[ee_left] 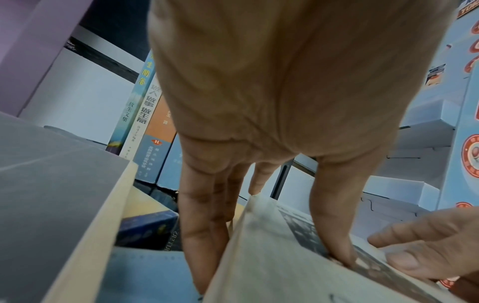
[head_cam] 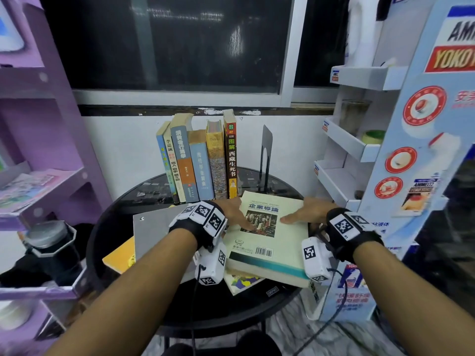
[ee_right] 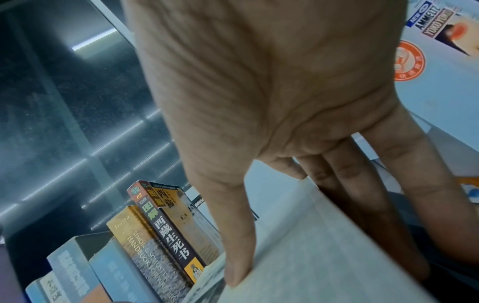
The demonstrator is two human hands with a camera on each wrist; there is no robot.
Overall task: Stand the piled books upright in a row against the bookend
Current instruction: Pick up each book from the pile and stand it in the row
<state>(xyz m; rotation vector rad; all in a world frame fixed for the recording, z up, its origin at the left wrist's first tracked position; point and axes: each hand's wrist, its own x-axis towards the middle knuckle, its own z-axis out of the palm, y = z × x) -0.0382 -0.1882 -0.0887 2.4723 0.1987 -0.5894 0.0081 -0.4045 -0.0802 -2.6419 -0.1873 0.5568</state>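
Observation:
A thick pale green book (head_cam: pixel 285 240) lies flat on top of the pile at the front of the round black table (head_cam: pixel 95 255). My left hand (head_cam: pixel 235 214) grips its left edge, thumb on the cover and fingers down the side (ee_left: pixel 204 235). My right hand (head_cam: pixel 305 214) grips the right edge the same way, thumb (ee_right: pixel 238 246) on top. Under it show a grey book (head_cam: pixel 154 232), a yellow book (head_cam: pixel 119 256) and a colourful cover (head_cam: pixel 243 281). Several books (head_cam: pixel 200 163) stand upright in a row at the back. The black bookend (head_cam: pixel 266 152) stands apart to their right.
A purple shelf unit (head_cam: pixel 38 129) stands close on the left, with a grey-lidded bottle (head_cam: pixel 48 240) on it. A white and blue display stand (head_cam: pixel 359 155) crowds the table's right side. A dark window and white wall lie behind the row.

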